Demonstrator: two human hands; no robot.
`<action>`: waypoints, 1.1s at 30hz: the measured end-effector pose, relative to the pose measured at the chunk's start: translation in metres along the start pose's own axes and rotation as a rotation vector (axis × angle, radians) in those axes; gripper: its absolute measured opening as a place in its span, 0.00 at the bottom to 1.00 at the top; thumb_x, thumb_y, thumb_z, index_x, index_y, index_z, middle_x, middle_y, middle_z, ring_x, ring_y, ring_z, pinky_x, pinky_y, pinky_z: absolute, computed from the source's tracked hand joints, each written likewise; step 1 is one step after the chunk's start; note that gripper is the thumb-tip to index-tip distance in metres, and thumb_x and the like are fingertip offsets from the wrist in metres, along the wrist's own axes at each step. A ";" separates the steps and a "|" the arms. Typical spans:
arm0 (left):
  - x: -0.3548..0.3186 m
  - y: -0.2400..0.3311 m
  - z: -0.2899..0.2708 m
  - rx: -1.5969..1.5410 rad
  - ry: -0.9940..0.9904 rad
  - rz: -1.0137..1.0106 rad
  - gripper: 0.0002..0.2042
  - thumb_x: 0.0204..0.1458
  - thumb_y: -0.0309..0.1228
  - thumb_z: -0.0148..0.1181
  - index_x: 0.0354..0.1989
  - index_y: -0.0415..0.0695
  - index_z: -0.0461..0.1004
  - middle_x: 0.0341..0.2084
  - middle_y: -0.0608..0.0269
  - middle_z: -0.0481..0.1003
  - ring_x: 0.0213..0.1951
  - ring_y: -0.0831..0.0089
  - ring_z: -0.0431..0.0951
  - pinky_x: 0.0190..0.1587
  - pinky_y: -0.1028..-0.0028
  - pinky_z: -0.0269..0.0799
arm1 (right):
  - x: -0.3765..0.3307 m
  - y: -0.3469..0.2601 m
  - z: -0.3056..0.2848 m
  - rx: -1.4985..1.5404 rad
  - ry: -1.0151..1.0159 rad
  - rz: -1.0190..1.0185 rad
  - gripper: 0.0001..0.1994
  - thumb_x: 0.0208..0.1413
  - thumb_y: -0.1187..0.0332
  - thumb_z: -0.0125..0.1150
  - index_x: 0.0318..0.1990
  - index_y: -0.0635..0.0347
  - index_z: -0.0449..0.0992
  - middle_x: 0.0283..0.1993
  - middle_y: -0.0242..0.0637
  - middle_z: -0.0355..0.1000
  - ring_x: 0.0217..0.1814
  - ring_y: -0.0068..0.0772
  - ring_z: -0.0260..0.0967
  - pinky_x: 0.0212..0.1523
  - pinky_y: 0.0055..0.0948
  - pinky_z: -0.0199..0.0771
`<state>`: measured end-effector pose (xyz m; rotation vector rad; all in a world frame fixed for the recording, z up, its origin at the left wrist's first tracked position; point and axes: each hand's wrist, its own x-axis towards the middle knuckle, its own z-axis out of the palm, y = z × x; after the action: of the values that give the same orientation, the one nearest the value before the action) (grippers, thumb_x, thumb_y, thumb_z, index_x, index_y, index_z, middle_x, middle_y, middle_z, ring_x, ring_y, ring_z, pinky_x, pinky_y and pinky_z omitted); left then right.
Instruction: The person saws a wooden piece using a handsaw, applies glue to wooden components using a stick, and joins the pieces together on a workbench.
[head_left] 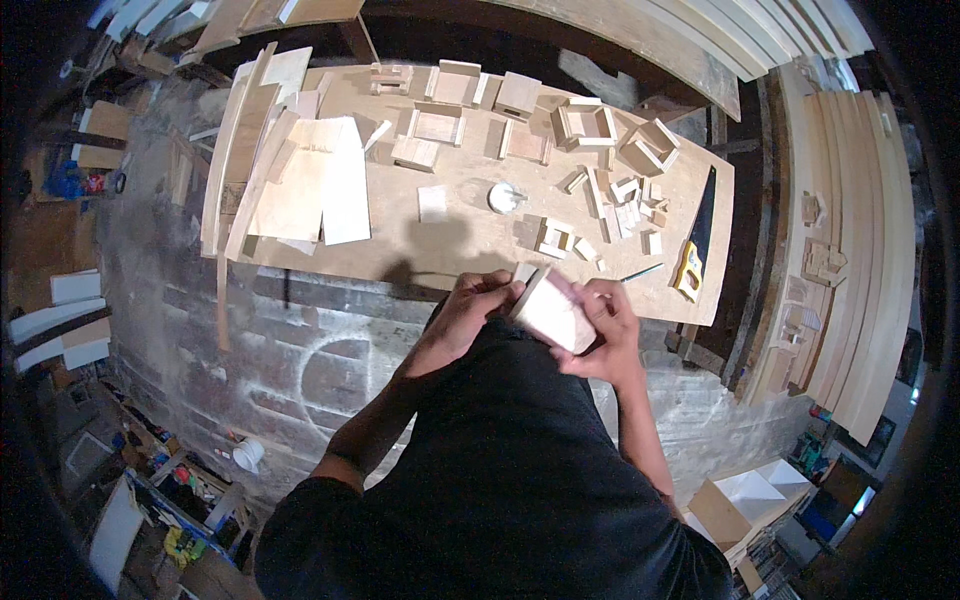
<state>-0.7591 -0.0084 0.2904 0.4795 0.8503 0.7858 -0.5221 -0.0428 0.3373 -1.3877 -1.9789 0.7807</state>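
Close to my body, at the table's near edge, I hold a small wooden box-like piece (553, 312) with a pale, brightly lit broad face. My left hand (472, 318) grips its left edge, thumb and fingers closed on a thin side piece. My right hand (608, 332) is wrapped round its right side, thumb at the lower corner. The underside is hidden. Just beyond it on the table lie a small wooden frame (556, 237) and a pencil (642, 272). A white round container (504, 197) with a stick in it stands farther off.
Several open wooden boxes, such as one frame (584, 124), line the far side of the plywood table (460, 250). Small wood blocks (625, 205) lie at the right, near a yellow-handled handsaw (692, 265). Boards (345, 180) are stacked at the left. Long planks (850, 250) stand far right.
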 end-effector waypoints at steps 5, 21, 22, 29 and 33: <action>-0.003 0.014 0.005 0.038 0.000 -0.088 0.10 0.60 0.33 0.60 0.28 0.43 0.78 0.23 0.73 0.75 0.27 0.84 0.71 0.32 0.79 0.66 | 0.014 0.012 -0.017 -0.082 0.136 0.045 0.40 0.28 0.61 0.75 0.59 0.57 0.76 0.47 0.44 0.68 0.40 0.39 0.72 0.39 0.35 0.76; 0.008 0.002 0.005 0.050 -0.050 -0.046 0.10 0.60 0.33 0.59 0.28 0.41 0.78 0.22 0.72 0.72 0.26 0.83 0.70 0.32 0.80 0.65 | 0.018 0.027 -0.015 0.199 0.159 -0.176 0.39 0.28 0.61 0.76 0.55 0.65 0.77 0.49 0.48 0.71 0.49 0.44 0.73 0.49 0.37 0.76; 0.006 0.005 0.010 0.045 -0.046 -0.039 0.10 0.60 0.33 0.59 0.28 0.41 0.78 0.23 0.72 0.72 0.26 0.83 0.70 0.32 0.80 0.65 | 0.016 0.010 -0.022 0.101 -0.011 -0.039 0.39 0.27 0.61 0.76 0.55 0.65 0.76 0.50 0.49 0.71 0.50 0.44 0.73 0.50 0.38 0.76; 0.003 0.000 0.028 0.019 -0.031 -0.041 0.10 0.60 0.33 0.59 0.28 0.41 0.75 0.23 0.72 0.71 0.26 0.83 0.70 0.33 0.80 0.68 | -0.006 0.035 -0.007 0.192 0.210 -0.006 0.40 0.31 0.65 0.75 0.59 0.67 0.73 0.50 0.47 0.69 0.52 0.42 0.72 0.51 0.38 0.75; 0.006 -0.003 0.036 0.043 -0.050 -0.007 0.10 0.60 0.32 0.60 0.29 0.40 0.77 0.24 0.70 0.73 0.27 0.82 0.71 0.33 0.79 0.69 | -0.015 0.041 -0.009 0.239 0.323 0.131 0.38 0.31 0.64 0.75 0.58 0.63 0.75 0.50 0.46 0.70 0.53 0.42 0.71 0.54 0.38 0.74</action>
<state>-0.7260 -0.0084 0.3064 0.5324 0.8230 0.7476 -0.4866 -0.0446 0.3109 -1.4090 -1.5103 0.7676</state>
